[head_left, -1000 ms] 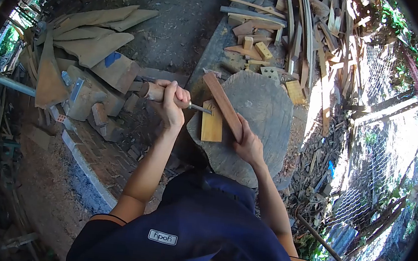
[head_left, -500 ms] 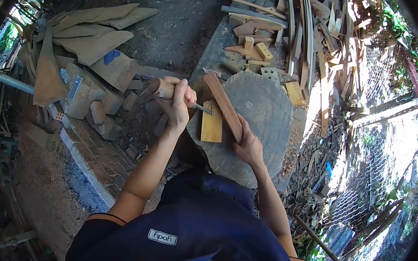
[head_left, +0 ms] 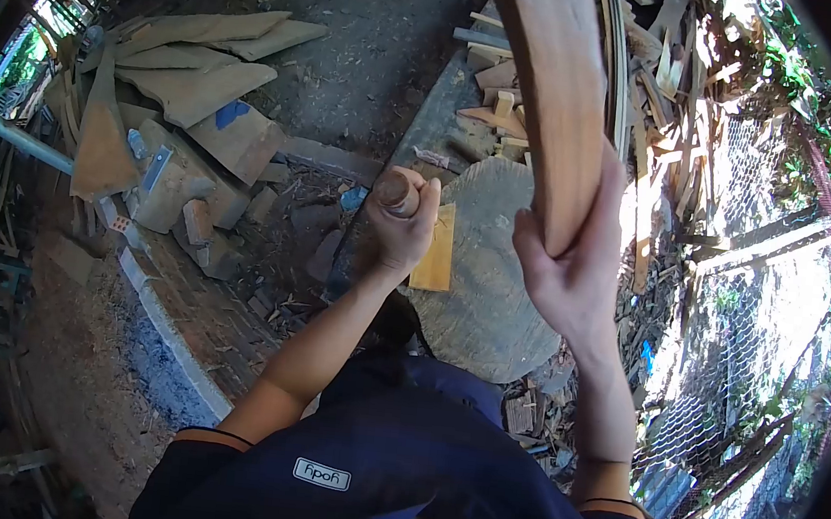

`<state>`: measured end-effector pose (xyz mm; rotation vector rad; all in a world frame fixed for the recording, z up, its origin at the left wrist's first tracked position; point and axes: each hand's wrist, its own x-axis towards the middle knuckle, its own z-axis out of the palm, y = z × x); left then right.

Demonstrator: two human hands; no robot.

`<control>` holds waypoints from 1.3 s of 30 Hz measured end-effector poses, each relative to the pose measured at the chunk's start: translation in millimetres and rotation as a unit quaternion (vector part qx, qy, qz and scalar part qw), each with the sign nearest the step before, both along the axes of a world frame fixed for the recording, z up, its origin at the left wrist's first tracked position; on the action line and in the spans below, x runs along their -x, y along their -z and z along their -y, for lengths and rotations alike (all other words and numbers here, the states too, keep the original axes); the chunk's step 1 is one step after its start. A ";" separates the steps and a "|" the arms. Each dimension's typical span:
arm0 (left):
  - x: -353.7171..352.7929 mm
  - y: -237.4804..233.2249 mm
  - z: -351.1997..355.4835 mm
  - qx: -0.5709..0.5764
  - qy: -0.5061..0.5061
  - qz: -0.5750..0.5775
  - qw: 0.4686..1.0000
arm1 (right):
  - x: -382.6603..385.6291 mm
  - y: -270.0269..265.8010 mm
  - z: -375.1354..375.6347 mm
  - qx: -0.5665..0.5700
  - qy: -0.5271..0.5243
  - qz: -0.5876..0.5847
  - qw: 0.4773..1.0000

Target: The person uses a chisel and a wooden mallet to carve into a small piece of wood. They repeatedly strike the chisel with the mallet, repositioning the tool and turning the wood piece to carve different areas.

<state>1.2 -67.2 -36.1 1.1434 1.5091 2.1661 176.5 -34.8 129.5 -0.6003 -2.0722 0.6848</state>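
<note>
My left hand (head_left: 410, 231) is wrapped round the wooden handle of a chisel (head_left: 398, 193), which stands nearly upright with its butt end up. The hand hides the blade. Just beside and below it, a flat yellow wood piece (head_left: 436, 256) lies on the round stump (head_left: 496, 307); a small mark or chips show near its upper part. My right hand (head_left: 579, 275) grips the lower end of a thick brown wooden bar (head_left: 565, 114), raised high and close to the camera, its far end beyond the top of the view.
Behind the stump, wood offcuts (head_left: 498, 72) lie on a long slab. Planks (head_left: 192, 88) are stacked at the left beside blocks and a brick (head_left: 197, 222). Wire mesh (head_left: 740, 321) runs along the right, and wood scraps cover the ground around the stump.
The wooden bar has risen from over the stump towards the camera in my right hand. My left hand has shifted right with the chisel, tilting it from slanted to more upright.
</note>
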 end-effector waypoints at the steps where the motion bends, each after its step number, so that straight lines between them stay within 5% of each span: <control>1: -3.1 -0.9 -0.7 -0.003 -0.001 -0.002 1.000 | -2.6 -4.3 2.8 -0.056 -0.013 -0.011 0.998; 2: -10.2 -1.7 -2.7 -0.038 -0.061 -0.008 0.997 | -6.6 -3.2 5.4 -0.060 -0.014 -0.013 0.998; 4: -13.2 2.6 1.8 -0.080 -0.109 -0.017 0.991 | -16.7 0.5 7.8 -0.160 0.003 0.391 0.907; 7: -15.2 -7.3 -0.9 -0.099 -0.111 0.038 0.988 | -23.5 -14.8 3.5 -0.236 0.021 0.335 0.912; 11: -16.7 -10.9 4.8 -0.036 -0.063 0.055 0.996 | -16.8 -19.7 14.6 -0.185 0.026 0.142 0.972; 12: -16.4 -5.4 2.0 -0.050 -0.084 -0.011 0.995 | -20.7 -20.6 18.1 -0.220 0.028 0.276 0.935; 13: -16.7 -0.4 -0.5 -0.065 -0.104 -0.077 0.989 | -21.2 -20.9 16.0 -0.222 0.030 0.275 0.935; 15: -17.7 4.1 -2.8 -0.037 -0.039 -0.011 0.998 | -19.5 -22.0 8.0 -0.260 0.024 0.393 0.882; 17: -19.0 5.0 -2.3 0.001 -0.038 -0.009 0.999 | -18.2 -23.7 6.7 -0.292 0.021 0.365 0.884; 19: -17.8 -9.1 8.1 0.045 -0.017 0.016 0.999 | -14.0 -21.2 9.6 -0.128 -0.009 0.102 0.986; 21: -18.0 -12.6 10.2 0.082 0.010 0.036 0.996 | -18.6 -6.4 6.7 -0.098 0.003 0.144 0.985; 24: -14.4 -8.0 3.0 -0.061 -0.014 0.036 0.997 | -21.9 3.3 -0.8 -0.089 -0.008 0.369 0.925; 26: -3.7 -4.1 23.6 0.011 0.105 0.096 0.990 | -20.1 30.2 -10.8 -0.027 -0.016 0.297 0.954; 28: -5.4 0.4 38.3 0.016 0.092 0.057 0.994 | -21.0 68.4 -17.0 0.040 -0.017 0.220 0.974; 30: -5.5 6.1 50.2 0.006 0.086 -0.012 0.996 | -20.8 104.4 -24.5 0.167 0.026 0.322 0.932; 34: -13.8 6.9 84.7 -0.047 0.108 -0.073 0.990 | -27.5 170.0 -25.4 0.202 0.016 0.415 0.887; 37: -10.4 11.2 112.8 -0.011 0.104 -0.120 0.987 | -33.9 206.7 -21.8 0.245 -0.013 0.361 0.900; 39: -6.0 7.9 123.8 0.077 0.095 -0.062 0.991 | -35.2 224.6 -19.4 0.250 -0.052 0.214 0.943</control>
